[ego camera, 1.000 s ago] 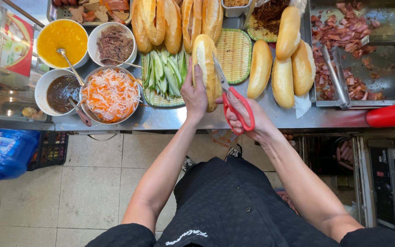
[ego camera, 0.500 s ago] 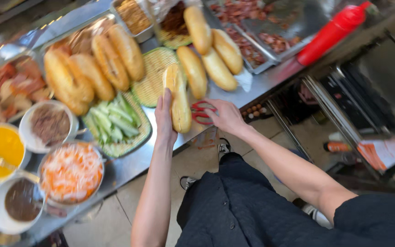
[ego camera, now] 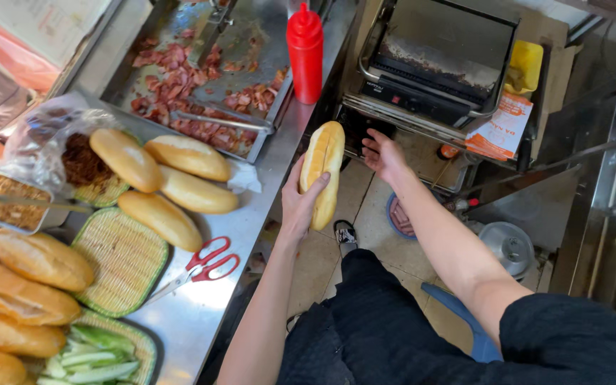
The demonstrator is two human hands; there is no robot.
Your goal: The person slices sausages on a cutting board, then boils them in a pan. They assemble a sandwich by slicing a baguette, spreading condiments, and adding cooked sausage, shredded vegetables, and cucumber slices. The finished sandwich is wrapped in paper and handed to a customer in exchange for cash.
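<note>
Head view: left hand (ego camera: 297, 207) grips 1 split baguette (ego camera: 322, 171) upright beyond the counter edge (ego camera: 279, 164); right hand (ego camera: 383, 153), open and empty, reaches toward the press grill (ego camera: 436, 64). Best kept level, cut side up.

Noted golden-brown crust and a pale yellow slit on the held baguette (ego camera: 322, 171). Recorded red handles on the scissors (ego camera: 204, 264), a red squeeze bottle (ego camera: 306, 51), green woven trays (ego camera: 119, 260), a black sleeve (ego camera: 579, 335), pale green cucumber sticks (ego camera: 83, 356).
</note>
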